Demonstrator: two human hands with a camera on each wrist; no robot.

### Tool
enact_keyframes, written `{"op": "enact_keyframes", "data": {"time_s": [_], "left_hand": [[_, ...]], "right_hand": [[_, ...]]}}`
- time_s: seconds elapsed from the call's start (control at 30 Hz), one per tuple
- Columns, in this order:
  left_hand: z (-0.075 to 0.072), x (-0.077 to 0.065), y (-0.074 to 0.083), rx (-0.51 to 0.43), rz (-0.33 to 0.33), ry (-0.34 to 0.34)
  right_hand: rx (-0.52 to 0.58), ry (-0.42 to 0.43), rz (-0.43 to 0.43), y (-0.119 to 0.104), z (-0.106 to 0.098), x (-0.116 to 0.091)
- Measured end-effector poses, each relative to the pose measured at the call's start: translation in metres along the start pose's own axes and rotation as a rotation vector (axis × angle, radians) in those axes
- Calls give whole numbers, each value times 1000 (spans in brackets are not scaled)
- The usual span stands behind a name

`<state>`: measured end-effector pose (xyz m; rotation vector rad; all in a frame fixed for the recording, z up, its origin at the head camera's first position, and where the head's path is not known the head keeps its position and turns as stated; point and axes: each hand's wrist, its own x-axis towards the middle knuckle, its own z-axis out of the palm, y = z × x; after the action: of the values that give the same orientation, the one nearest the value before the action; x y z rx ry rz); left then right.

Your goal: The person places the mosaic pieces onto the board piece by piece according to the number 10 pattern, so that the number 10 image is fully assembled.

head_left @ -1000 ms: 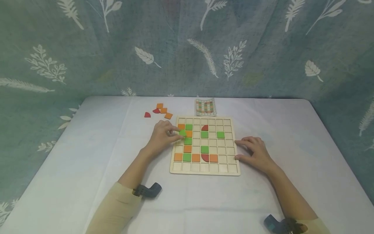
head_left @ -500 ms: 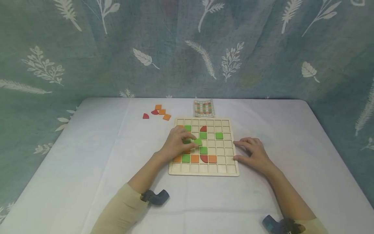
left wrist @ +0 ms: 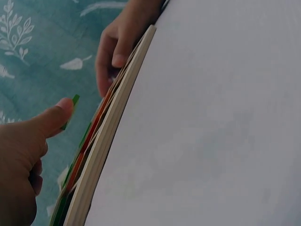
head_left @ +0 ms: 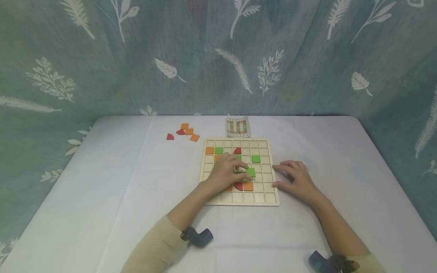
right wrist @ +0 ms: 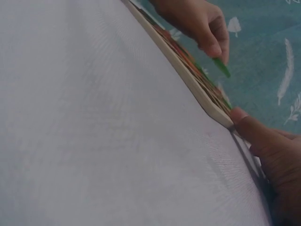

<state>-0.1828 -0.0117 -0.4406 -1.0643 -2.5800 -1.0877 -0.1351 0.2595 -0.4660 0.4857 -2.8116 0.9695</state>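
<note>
Between thumb and fingertips, my left hand (head_left: 223, 173) pinches a green square tile (head_left: 250, 172) over the right-of-middle part of a wooden grid board (head_left: 260, 197). In the right wrist view the green tile (right wrist: 222, 67) is tilted and raised off the board. My right hand (head_left: 296, 178) rests at the board's right edge, thumb and fingertips apart and touching the rim. Lying in the board's cells are orange tiles (head_left: 248, 186), green tiles (head_left: 256, 159) and red quarter-round tiles (head_left: 238, 151). My left hand covers several cells in the head view.
Behind the board lies a small card (head_left: 238, 127) printed with a coloured grid. Loose orange tiles (head_left: 195, 137) and red quarter-round pieces (head_left: 170, 137) lie to its left on the white cloth (head_left: 164, 163). A leaf-patterned curtain (head_left: 201, 68) hangs behind the table.
My left hand has carried the green tile rightward across the board, from its left edge to right of the middle. My right hand has stayed at the board's right edge.
</note>
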Motion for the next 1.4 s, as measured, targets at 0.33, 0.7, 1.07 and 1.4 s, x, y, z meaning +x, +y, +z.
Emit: {"op": "enact_keyframes", "data": {"time_s": [0.33, 0.7, 1.07, 1.4], "left_hand": [[11, 2, 19, 55, -38, -67], [18, 4, 17, 160, -97, -121], [21, 7, 15, 135, -131, -136], [19, 7, 14, 77, -173, -135]], "right_hand": [[-26, -4, 4, -2, 0, -1], [-27, -8, 7, -3, -2, 0], [-21, 1, 12, -3, -2, -1], [-12, -8, 10, -4, -1, 0]]}}
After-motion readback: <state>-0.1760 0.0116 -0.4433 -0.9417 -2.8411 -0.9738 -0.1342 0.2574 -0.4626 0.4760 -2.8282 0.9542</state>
